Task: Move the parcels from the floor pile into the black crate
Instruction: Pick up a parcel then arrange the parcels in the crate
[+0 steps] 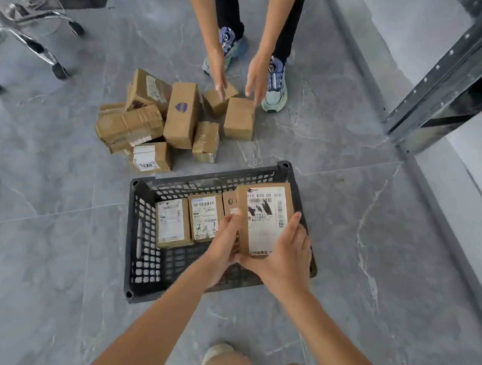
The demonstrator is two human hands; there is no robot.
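At the bottom of the view, the wearer's two bare forearms reach forward over a grey marble-patterned floor (pixel 62 262). Both hands clasp one labelled cardboard parcel (pixel 265 218) above the right side of the black crate (pixel 139 254). The left hand (pixel 225 244) curls round the parcel's left edge; the right hand (pixel 286 252) cups its lower right corner, fingers wrapped up the side. The parcel looks tilted, not yet resting flat. Two parcels with white labels (pixel 188 221) already lie side by side inside the crate, and a third is partly hidden beneath the held one.

Beyond the crate, the floor pile (pixel 166 121) of brown boxes remains, about ten of them heaped loosely. Farther still, a second person (pixel 259 15) bends over the pile with both hands open and reaching toward two small boxes. A wheeled chrome chair base (pixel 17 45) stands far left.

The step in hand appears to be placing this parcel. Next, it likely needs lowering beside the others, then releasing before returning to the pile.
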